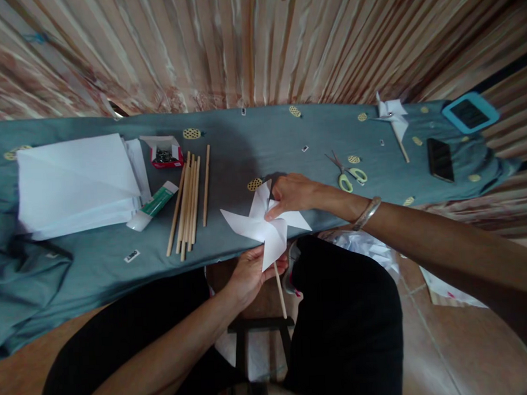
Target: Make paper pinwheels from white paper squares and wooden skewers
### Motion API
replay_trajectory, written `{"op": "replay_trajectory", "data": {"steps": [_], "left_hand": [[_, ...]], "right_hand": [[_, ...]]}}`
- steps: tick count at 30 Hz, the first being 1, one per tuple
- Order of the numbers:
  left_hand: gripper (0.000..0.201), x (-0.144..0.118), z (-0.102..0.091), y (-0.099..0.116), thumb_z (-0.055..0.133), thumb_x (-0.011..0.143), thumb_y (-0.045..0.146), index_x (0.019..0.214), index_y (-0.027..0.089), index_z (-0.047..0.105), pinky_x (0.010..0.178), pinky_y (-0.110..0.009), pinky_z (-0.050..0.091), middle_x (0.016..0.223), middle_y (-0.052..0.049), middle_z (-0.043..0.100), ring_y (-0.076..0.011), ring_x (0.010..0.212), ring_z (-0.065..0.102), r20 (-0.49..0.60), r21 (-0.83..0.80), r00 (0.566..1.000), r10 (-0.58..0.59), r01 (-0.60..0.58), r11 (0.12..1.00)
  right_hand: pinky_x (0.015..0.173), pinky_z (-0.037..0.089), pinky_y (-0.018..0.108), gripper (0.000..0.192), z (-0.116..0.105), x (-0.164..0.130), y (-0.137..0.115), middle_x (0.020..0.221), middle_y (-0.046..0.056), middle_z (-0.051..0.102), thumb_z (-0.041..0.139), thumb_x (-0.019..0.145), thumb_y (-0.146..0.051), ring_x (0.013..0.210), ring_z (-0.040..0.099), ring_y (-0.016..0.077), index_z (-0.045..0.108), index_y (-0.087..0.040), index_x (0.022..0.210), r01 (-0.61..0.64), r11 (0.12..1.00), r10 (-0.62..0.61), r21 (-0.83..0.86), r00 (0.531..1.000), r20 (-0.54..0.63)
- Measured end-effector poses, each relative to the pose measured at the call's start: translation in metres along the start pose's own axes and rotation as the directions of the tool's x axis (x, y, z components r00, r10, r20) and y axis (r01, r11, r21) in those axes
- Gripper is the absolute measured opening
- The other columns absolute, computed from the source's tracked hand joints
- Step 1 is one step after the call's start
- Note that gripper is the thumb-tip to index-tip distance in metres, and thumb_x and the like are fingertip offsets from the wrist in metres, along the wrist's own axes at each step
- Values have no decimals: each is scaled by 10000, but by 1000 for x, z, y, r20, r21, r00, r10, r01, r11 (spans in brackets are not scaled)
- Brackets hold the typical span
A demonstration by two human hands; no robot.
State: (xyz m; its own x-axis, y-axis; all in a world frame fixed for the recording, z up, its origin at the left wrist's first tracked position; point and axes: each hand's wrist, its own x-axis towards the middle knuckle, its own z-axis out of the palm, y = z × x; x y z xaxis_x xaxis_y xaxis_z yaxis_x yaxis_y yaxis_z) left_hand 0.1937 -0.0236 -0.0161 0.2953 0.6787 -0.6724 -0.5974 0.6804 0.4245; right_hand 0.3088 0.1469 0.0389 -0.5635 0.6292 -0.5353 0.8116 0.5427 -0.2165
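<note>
A white paper pinwheel (264, 223) on a thin wooden stick (280, 292) sits over the table's near edge. My left hand (249, 273) grips it from below, behind the lower blade, where the stick meets the paper. My right hand (291, 193) rests on the upper right blades with fingertips pressed at the pinwheel's centre. A silver bangle (366, 213) circles my right wrist.
On the grey-blue cloth (244, 146) lie a stack of white paper (77, 184), several wooden sticks (188, 203), a red box of pins (166, 153), a green tube (153, 205), scissors (348, 172), a finished pinwheel (392, 117), a phone (439, 158) and a blue-framed tablet (470, 112).
</note>
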Motion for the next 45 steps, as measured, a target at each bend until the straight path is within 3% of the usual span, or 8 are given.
{"op": "replay_trajectory", "data": {"steps": [10,17,27,35,45], "left_hand": [[364,0,0,-1,922,500,333,734,107,759,651,-265,506,683,-57,706,-130,603,627,15,1,1000,16,-16,1000],[358,1,1,-1,923,507,334,746,118,768,674,-268,529,695,-63,722,-145,647,653,2,-34,1000,10,-10,999],[378,2,1,-2,933,491,336,753,116,773,683,-272,535,698,-67,731,-150,652,663,-8,-57,1000,8,-8,998],[426,3,-1,-3,942,457,367,755,114,772,674,-269,529,698,-64,727,-147,644,660,9,-53,1000,8,-8,999],[410,5,-3,-4,927,476,356,740,97,751,625,-268,496,654,-53,695,-129,574,622,10,-22,1000,2,-2,1000]], "right_hand": [[518,246,285,421,1,2,3,513,-20,518,754,693,-563,487,414,101,666,-165,587,27,999,-27,17,999,23],[514,239,274,430,-3,2,4,542,-25,527,734,714,-570,493,390,92,679,-152,630,33,999,-35,24,998,60],[535,282,278,511,-5,4,1,600,16,601,713,677,-656,547,481,132,721,-146,701,10,999,-7,-36,997,72],[500,270,271,488,-2,8,3,600,10,607,715,674,-635,503,445,117,716,-148,704,76,996,-73,-50,996,55],[540,303,264,481,0,12,7,657,29,667,710,683,-628,591,559,147,751,-154,751,112,994,-110,-17,990,86]]}}
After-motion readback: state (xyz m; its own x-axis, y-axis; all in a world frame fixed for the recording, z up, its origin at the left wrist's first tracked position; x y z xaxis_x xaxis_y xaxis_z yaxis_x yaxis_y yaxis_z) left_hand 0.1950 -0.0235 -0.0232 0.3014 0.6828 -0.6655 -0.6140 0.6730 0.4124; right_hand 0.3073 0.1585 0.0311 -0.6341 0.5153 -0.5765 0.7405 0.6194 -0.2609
